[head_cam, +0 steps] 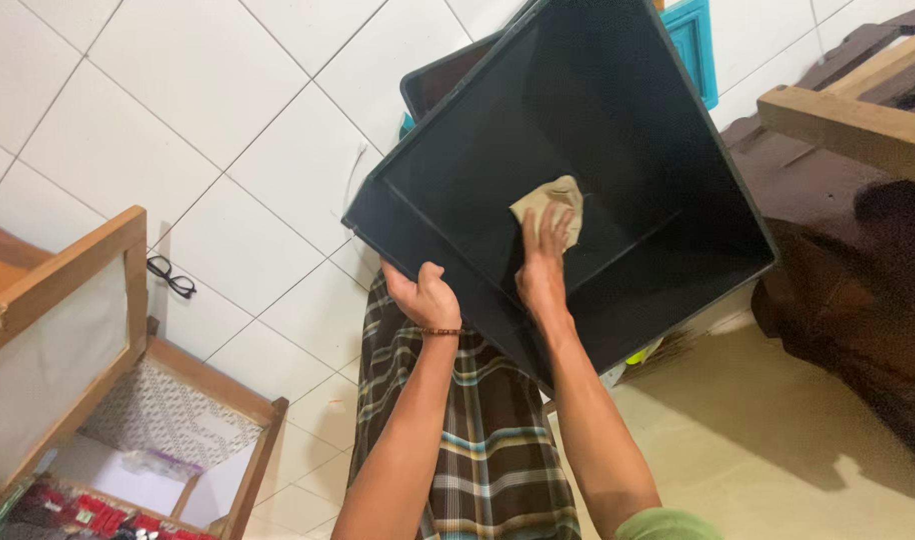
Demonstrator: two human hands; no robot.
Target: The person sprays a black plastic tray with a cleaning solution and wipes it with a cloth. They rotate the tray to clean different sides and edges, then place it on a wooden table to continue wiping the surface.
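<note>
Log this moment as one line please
left hand: grips black bin rim | right hand: presses tan cloth inside bin

The floor (178, 110) is laid with large white tiles set on the diagonal, their grout lines grey; a pair of dark-framed glasses (171, 276) lies on it. At the left stands a wooden cabinet (128, 330) with a pale panelled door swung open; at the right sits dark brown wooden furniture (848, 130); a cream mat (778, 450) covers the floor beside it, under soft, even light.
</note>
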